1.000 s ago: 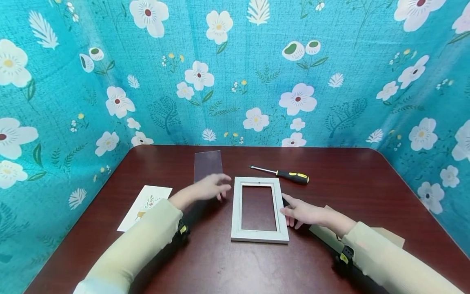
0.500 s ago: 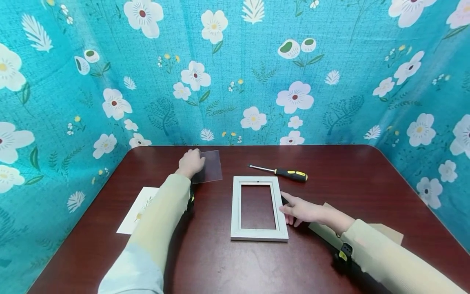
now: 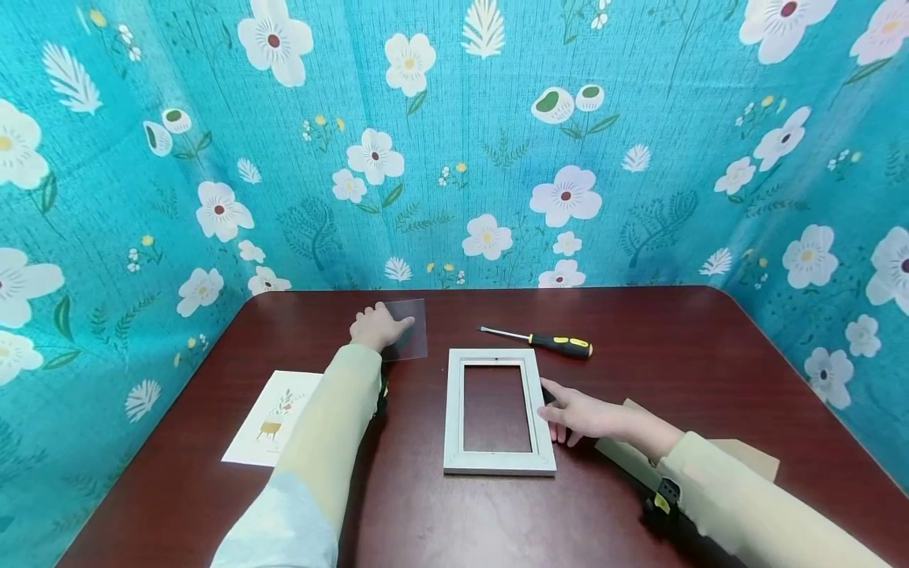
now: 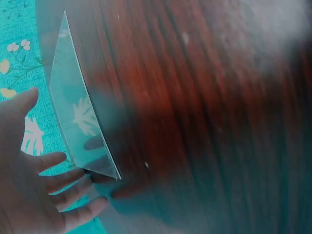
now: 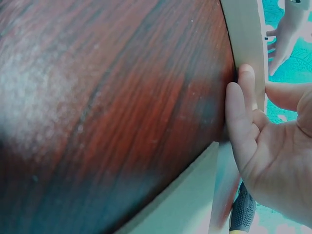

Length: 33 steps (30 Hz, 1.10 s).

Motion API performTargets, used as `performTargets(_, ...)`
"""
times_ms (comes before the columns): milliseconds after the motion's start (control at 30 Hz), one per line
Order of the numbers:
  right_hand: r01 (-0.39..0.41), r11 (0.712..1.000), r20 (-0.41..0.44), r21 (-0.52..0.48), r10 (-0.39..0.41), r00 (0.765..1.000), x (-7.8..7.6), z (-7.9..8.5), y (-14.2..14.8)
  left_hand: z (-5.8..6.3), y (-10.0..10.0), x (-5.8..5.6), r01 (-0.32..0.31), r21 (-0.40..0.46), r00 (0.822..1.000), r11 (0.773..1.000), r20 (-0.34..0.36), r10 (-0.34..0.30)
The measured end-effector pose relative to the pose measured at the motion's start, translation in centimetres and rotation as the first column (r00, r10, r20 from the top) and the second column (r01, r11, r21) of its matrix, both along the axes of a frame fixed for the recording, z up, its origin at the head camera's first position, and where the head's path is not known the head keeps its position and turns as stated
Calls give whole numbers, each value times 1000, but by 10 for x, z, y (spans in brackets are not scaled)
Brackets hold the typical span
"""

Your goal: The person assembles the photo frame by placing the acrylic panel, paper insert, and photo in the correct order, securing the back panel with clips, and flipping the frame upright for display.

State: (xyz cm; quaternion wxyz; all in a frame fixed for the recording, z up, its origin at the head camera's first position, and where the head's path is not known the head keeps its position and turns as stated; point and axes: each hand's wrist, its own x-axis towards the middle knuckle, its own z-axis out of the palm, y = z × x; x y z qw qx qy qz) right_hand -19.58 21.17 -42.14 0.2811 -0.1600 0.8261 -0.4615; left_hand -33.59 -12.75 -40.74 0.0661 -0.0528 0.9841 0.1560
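Clear sheet (image 3: 416,339): on the far part of the table (image 3: 454,528), left of centre, right of the printed card (image 3: 263,422) and farther off.
Left hand (image 3: 375,326): at the sheet's left part, fingers straight and spread, thumb apart; cannot tell whether they touch it.
White frame (image 3: 454,410): flat near the table's middle, nearer than the sheet.
Screwdriver (image 3: 561,345): beyond the frame, blade left, black-and-yellow handle right.
Right hand (image 3: 582,414): at the frame's right side, fingers loosely extended against it, thumb apart at its edge.
Tan board (image 3: 753,456): right, partly hidden by the right arm.
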Motion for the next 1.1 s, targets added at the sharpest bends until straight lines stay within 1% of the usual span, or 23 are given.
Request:
performTargets(100,-4,1000,-1,-3,4,1000,2,-1,-1,0,7,4,-22,-18,1000,1000,15,22)
performTargets(267,-11,1000,0,-7,11,1000,3,-3,-2,-3,19,8,-59,-72,997,996,38,62)
performTargets(400,-17,1000,-2,-3,17,1000,3,-3,-2,-3,24,7,-64,-128,996,990,56,71)
performTargets(467,-16,1000,-1,-3,16,1000,3,-3,-2,-6,23,4,-56,-157,995,986,69,68)
performTargets(567,-18,1000,-3,-2,18,1000,3,-2,-3,-8,19,0,-43,-171,995,984,78,57)
performTargets(633,-15,1000,-5,-3,15,1000,3,-1,-3,-9,15,-4,-25,-151,996,988,81,37)
performTargets(700,-11,1000,-9,0,11,1000,3,0,-2,-6,10,-3,4,-114,997,993,71,4)
performTargets(833,-7,1000,-12,-6,7,1000,3,2,-1,1,1,-4,60,-14,994,998,88,-59)
performTargets(867,-10,1000,-12,-8,9,1000,3,2,0,3,-1,-3,69,9,993,998,92,-69)
performTargets(900,-13,1000,-12,-12,13,1000,3,2,0,4,-3,-3,73,32,992,997,103,-76)
performTargets(1000,-20,1000,-14,-20,20,1000,1,2,0,5,-8,-5,82,64,988,995,125,-89)
performTargets(1100,-22,999,-14,-26,21,1000,0,0,0,6,-12,-5,78,105,985,991,149,-93)
